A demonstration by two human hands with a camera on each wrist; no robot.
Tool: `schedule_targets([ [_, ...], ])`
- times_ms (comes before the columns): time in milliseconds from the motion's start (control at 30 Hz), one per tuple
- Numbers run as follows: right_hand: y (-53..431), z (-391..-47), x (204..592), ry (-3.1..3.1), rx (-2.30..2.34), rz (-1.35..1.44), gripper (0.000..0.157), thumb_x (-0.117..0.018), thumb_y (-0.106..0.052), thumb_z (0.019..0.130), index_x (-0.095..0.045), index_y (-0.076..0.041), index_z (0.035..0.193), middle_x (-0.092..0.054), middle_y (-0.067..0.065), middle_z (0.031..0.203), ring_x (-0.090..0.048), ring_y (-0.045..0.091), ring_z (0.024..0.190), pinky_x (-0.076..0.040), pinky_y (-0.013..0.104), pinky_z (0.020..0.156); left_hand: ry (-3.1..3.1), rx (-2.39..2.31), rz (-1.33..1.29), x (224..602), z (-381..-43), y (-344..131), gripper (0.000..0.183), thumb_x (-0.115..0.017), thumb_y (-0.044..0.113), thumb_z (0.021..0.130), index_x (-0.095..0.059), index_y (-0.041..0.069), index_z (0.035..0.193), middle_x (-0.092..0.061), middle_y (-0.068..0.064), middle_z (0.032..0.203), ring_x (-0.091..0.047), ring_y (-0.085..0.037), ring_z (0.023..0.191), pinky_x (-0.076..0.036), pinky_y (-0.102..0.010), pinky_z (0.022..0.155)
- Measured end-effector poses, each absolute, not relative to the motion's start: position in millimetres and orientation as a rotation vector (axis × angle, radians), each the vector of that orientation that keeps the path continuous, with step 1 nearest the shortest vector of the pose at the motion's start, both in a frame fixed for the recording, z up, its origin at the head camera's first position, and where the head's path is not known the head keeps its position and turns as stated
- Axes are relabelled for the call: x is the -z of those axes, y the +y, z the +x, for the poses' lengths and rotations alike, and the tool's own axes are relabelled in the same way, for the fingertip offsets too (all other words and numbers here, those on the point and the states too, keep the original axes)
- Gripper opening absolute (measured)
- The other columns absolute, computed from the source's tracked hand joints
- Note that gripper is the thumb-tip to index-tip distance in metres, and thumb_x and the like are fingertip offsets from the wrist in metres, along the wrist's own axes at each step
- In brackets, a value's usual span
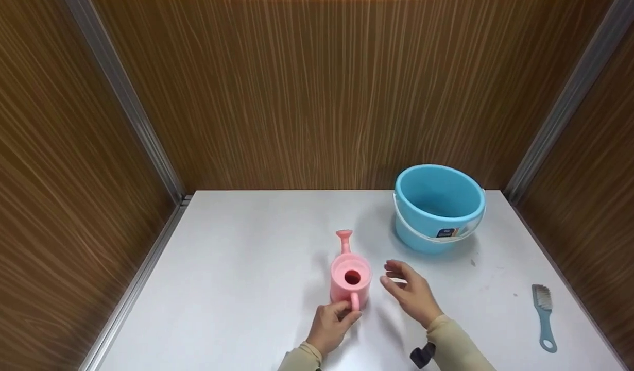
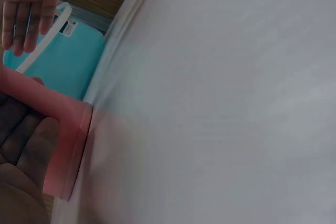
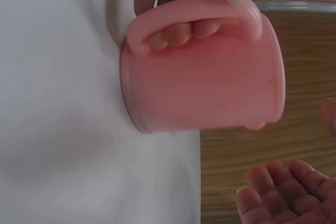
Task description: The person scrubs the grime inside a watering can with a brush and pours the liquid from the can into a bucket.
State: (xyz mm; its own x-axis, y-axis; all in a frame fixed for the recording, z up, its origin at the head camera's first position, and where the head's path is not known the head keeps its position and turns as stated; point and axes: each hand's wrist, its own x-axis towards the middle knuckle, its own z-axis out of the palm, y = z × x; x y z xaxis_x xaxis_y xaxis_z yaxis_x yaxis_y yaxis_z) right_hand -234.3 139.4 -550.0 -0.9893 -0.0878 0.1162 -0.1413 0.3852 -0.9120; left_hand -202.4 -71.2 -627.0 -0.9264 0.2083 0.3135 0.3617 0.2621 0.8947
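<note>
Holding the watering can [image 1: 342,282] by its handle [image 1: 355,301], the left hand [image 1: 331,325] seemingly steadied it on the surface [image 1: 234,288]; the right hand [image 1: 410,292], loosely curved and empty, hovered beside, probably needing to brace it next. A bucket [image 1: 425,225] stood beyond.

Free passage runs left of the watering can [image 1: 341,289], while the blue bucket [image 1: 425,224] blocks the back right.
</note>
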Motion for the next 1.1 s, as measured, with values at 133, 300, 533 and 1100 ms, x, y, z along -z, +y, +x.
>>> schedule_targets([
  [133, 123.1, -239.1, 552.6, -2.543, -1.718, 0.292, 0.059, -0.065, -0.044, 0.080, -0.047, -0.017, 0.130, -0.052, 0.002, 0.127, -0.051, 0.021, 0.113, -0.041, 0.044, 0.092, -2.393, 1.788, -0.525, 626.8, -203.8, -83.8, 0.015, -0.068, 0.018, 0.082, -0.069, 0.007, 0.092, -0.067, 0.011, 0.083, -0.061, -0.004, 0.072, -0.050, -0.023, 0.066],
  [300, 100.9, -246.3, 554.1, -2.589, -1.681, 0.401, 0.060, -0.063, -0.040, 0.084, -0.041, -0.022, 0.136, -0.044, 0.004, 0.136, -0.048, 0.023, 0.117, -0.038, 0.048, 0.093, -2.376, 1.788, -0.534, 614.8, -201.2, -98.4, 0.015, -0.066, 0.018, 0.083, -0.068, 0.006, 0.092, -0.068, 0.003, 0.082, -0.061, -0.006, 0.071, -0.050, -0.024, 0.064],
  [533, 76.8, -251.6, 558.5, -2.651, -1.588, 0.501, 0.059, -0.057, -0.043, 0.088, -0.040, -0.019, 0.138, -0.046, -0.001, 0.135, -0.049, 0.018, 0.114, -0.041, 0.045, 0.092, -2.384, 1.792, -0.499, 592.7, -190.4, -117.2, 0.015, -0.062, 0.017, 0.086, -0.067, 0.006, 0.094, -0.069, -0.008, 0.083, -0.064, -0.018, 0.074, -0.050, -0.025, 0.066],
  [1100, 22.5, -266.3, 566.0, -2.626, -1.599, 0.506, 0.046, -0.054, -0.036, 0.091, -0.044, -0.022, 0.134, -0.056, 0.001, 0.123, -0.057, 0.018, 0.103, -0.047, 0.037, 0.083, -2.431, 1.900, -0.338, 593.8, -196.6, -166.9, 0.020, -0.057, 0.017, 0.090, -0.065, 0.002, 0.100, -0.068, -0.014, 0.089, -0.063, -0.033, 0.083, -0.050, -0.026, 0.069],
])
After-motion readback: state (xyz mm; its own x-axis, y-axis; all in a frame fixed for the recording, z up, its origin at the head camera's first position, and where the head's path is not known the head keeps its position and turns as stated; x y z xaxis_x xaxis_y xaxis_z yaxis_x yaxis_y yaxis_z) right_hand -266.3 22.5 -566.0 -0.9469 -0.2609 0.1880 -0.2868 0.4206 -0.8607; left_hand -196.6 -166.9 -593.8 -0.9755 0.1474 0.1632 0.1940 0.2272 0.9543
